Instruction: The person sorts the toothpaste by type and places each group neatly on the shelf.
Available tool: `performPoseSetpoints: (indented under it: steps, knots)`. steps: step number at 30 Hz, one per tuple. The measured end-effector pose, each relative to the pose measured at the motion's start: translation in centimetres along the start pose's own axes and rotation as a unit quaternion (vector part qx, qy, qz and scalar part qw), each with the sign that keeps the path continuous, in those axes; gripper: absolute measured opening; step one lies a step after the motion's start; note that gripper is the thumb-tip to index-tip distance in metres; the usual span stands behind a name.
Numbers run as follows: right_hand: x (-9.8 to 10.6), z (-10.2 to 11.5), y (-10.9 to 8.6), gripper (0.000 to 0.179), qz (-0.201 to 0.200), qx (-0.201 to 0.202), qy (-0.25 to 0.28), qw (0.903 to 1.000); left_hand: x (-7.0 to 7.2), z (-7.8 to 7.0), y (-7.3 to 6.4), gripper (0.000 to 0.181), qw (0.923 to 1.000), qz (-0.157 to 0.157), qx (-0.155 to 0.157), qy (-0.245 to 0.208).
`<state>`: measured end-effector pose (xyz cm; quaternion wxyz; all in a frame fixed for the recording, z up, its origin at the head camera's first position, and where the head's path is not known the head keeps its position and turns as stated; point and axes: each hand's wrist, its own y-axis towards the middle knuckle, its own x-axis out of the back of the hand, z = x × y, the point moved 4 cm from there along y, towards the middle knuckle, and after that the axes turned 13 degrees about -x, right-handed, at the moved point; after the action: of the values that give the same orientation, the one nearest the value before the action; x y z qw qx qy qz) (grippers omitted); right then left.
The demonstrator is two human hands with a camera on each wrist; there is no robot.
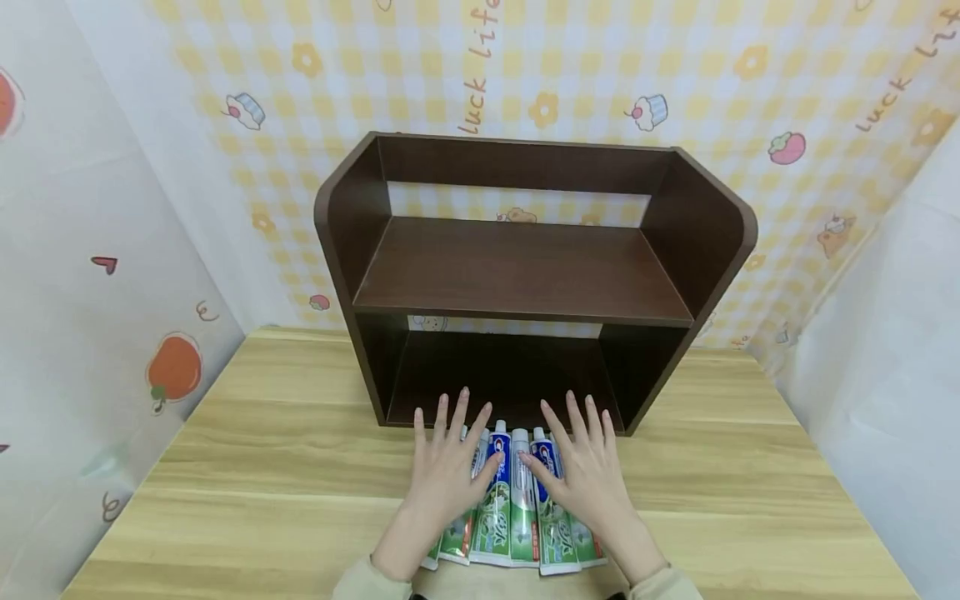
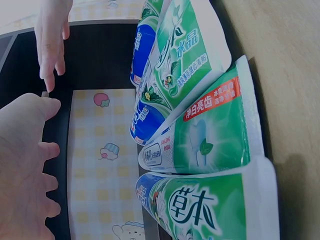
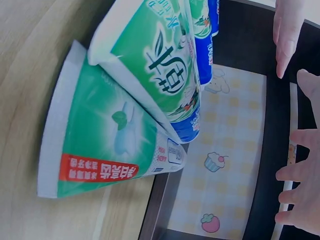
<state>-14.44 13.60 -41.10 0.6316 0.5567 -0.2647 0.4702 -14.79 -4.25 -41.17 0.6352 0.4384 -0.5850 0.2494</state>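
Observation:
Several toothpaste tubes lie side by side on the table, caps toward the shelf, among them a blue-and-green tube [image 1: 492, 508], a white-and-green tube [image 1: 522, 508] and another blue-and-green tube [image 1: 553, 525]. My left hand [image 1: 442, 475] is spread flat over the left part of the row, fingers extended toward the shelf. Likewise my right hand [image 1: 588, 475] spreads over the right part. Neither holds anything; whether they touch the tubes I cannot tell. Both hands hide parts of the outer tubes. The left wrist view shows green tubes [image 2: 210, 135] below the left palm; the right wrist view shows a green tube [image 3: 110, 130].
A dark brown two-tier shelf [image 1: 525, 267] stands just beyond the tubes, against a yellow checked backdrop [image 1: 480, 75]. Its side panels frame the lower compartment [image 1: 510, 367] near my fingertips. White patterned sheets [image 1: 112, 292] flank the wooden table [image 1: 285, 467].

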Motion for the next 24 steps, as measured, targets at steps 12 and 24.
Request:
performPoseSetpoints:
  steps: [12, 24]
  knots:
    - [0.4, 0.0, -0.3, 0.068, 0.016, -0.018, 0.043, 0.9988, 0.6, -0.2, -0.2, 0.063, 0.9990, -0.027, -0.016, -0.031]
    - [0.6, -0.1, -0.8, 0.062, 0.055, -0.055, 0.076, 0.9941, 1.2, -0.2, -0.7, 0.059, 0.9977, -0.045, -0.012, -0.050]
